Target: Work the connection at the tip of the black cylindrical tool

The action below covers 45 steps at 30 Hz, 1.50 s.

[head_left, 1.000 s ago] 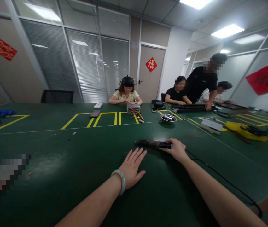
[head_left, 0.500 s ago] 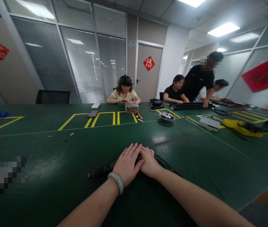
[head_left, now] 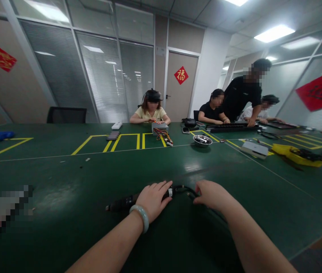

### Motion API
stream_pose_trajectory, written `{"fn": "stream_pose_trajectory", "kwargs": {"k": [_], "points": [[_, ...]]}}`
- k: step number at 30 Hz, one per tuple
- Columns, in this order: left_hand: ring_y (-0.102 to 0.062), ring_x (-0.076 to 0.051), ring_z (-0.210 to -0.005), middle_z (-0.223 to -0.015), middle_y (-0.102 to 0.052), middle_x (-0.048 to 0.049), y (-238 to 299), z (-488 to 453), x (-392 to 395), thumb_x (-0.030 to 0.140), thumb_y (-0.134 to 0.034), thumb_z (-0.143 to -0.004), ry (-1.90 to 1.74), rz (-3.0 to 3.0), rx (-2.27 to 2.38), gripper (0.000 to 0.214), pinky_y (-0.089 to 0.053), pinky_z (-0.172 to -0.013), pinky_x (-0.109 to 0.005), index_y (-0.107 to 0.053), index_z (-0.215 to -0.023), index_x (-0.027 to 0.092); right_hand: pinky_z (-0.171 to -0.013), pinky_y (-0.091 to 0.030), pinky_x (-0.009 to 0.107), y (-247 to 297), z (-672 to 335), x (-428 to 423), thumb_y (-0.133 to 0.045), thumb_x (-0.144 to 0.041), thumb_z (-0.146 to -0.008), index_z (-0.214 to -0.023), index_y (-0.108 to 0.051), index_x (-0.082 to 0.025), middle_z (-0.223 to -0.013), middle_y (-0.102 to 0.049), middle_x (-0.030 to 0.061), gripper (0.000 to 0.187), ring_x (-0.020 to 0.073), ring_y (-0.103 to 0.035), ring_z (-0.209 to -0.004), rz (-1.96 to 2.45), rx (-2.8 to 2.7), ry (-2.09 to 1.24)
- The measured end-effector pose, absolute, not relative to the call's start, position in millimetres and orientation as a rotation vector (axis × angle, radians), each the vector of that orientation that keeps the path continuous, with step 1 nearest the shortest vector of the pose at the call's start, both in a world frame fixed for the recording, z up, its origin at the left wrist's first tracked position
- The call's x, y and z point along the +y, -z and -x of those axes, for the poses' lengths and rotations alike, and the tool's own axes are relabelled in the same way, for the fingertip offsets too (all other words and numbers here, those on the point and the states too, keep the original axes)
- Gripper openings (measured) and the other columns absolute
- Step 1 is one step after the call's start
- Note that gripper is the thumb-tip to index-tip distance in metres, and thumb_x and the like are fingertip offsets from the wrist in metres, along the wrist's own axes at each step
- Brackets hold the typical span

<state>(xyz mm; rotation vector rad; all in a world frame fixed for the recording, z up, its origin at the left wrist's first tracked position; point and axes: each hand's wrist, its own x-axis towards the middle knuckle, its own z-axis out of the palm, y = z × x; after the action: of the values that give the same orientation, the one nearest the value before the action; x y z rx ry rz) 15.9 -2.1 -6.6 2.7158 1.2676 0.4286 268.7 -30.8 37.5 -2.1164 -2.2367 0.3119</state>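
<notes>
A black electric screwdriver (head_left: 121, 204) lies on the green table, its narrow tip pointing left. Over the rear of its body rests my left hand (head_left: 152, 197), fingers on the far side and thumb on the near side. A pale bracelet circles that wrist. The screwdriver's end, with a white label, shows just past my fingers. From there a black cable (head_left: 181, 187) curves off to the right. My right hand (head_left: 210, 194) is closed on this cable, with its fingertips turned down and partly hidden.
Across the table (head_left: 93, 178) a person in a headset handles a grey box with coloured wires (head_left: 161, 129). A metal bowl (head_left: 202, 140), a silver device (head_left: 254, 149) and a yellow tray (head_left: 300, 154) stand farther right. Several people work at the far right. A blurred-out object (head_left: 4, 212) lies left.
My right hand has moved right, off the screwdriver's end and away from my left hand, and now holds the cable. My left hand stays on the screwdriver.
</notes>
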Motion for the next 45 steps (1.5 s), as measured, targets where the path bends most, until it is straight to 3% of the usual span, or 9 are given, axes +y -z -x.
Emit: {"fn": "stream_pose_trajectory", "kwargs": {"k": [7, 10, 18, 29, 38, 41, 45], "points": [[-0.049, -0.025, -0.117, -0.136, -0.048, -0.0028, 9.5, -16.8, 1.3, 0.050, -0.040, -0.092, -0.409, -2.704, 1.278, 0.053, -0.041, -0.095, -0.045, -0.031, -0.141, 0.033, -0.060, -0.040, 0.032, -34.8, -257.1, -37.8, -0.072, -0.024, -0.065, -0.069, -0.067, -0.021, -0.078, -0.064, 0.0064, 0.006, 0.0249, -0.061, -0.072, 2.221, -2.373, -0.314], [-0.049, -0.025, -0.117, -0.135, -0.049, -0.0030, 8.5, -16.4, 0.9, 0.048, -0.040, -0.092, -0.420, -2.702, 1.270, 0.052, -0.041, -0.095, -0.045, -0.031, -0.141, 0.033, -0.064, -0.041, 0.032, -27.1, -259.9, -31.0, -0.070, -0.022, -0.068, -0.074, -0.068, -0.021, -0.088, -0.062, 0.0083, 0.006, 0.0241, -0.061, -0.077, 2.223, -2.299, -0.155], [-0.052, -0.025, -0.112, -0.128, -0.053, -0.0041, 4.9, -19.0, -3.5, 0.044, -0.044, -0.091, -0.389, -2.671, 1.308, 0.048, -0.042, -0.093, -0.042, -0.038, -0.137, 0.031, -0.064, -0.037, 0.029, -11.5, -273.0, -2.0, -0.055, -0.035, -0.085, -0.085, -0.066, -0.024, -0.084, -0.066, 0.0052, 0.015, 0.0208, -0.060, -0.076, 2.199, -1.917, -0.152], [-0.061, -0.026, -0.097, -0.113, -0.062, -0.0006, -18.8, 4.7, -3.9, 0.032, -0.061, -0.078, -0.200, -2.502, 1.422, 0.048, -0.048, -0.083, -0.041, -0.048, -0.124, 0.038, -0.061, -0.038, 0.025, -15.3, -245.8, -14.0, -0.062, -0.033, -0.079, -0.084, -0.071, -0.026, -0.076, -0.068, -0.0017, 0.012, 0.0153, -0.059, -0.071, 1.782, -2.002, -0.635], [-0.061, -0.024, -0.095, -0.111, -0.062, -0.0017, -19.6, 7.7, -6.4, 0.034, -0.060, -0.076, -0.195, -2.540, 1.398, 0.040, -0.048, -0.082, -0.039, -0.053, -0.116, 0.032, -0.070, -0.041, 0.026, -15.3, -234.9, -15.0, -0.056, -0.026, -0.084, -0.085, -0.065, -0.024, -0.092, -0.065, -0.0003, 0.010, 0.0148, -0.058, -0.080, 1.514, -1.859, -0.231], [-0.059, -0.024, -0.099, -0.114, -0.060, -0.0023, -17.1, -3.1, -10.9, 0.037, -0.060, -0.078, -0.270, -2.569, 1.373, 0.040, -0.047, -0.085, -0.041, -0.053, -0.116, 0.030, -0.068, -0.040, 0.025, -11.0, -237.7, -8.3, -0.059, -0.026, -0.082, -0.083, -0.065, -0.024, -0.088, -0.066, -0.0011, 0.007, 0.0144, -0.058, -0.077, 1.589, -1.915, -0.278], [-0.057, -0.022, -0.100, -0.111, -0.061, -0.0033, -9.5, -17.5, -15.5, 0.029, -0.053, -0.084, -0.344, -2.644, 1.355, 0.028, -0.045, -0.085, -0.039, -0.056, -0.112, 0.027, -0.063, -0.038, 0.024, -8.4, -234.2, -9.2, -0.060, -0.028, -0.082, -0.085, -0.065, -0.024, -0.081, -0.066, -0.0019, 0.008, 0.0140, -0.059, -0.075, 1.673, -2.020, -0.443]]}}
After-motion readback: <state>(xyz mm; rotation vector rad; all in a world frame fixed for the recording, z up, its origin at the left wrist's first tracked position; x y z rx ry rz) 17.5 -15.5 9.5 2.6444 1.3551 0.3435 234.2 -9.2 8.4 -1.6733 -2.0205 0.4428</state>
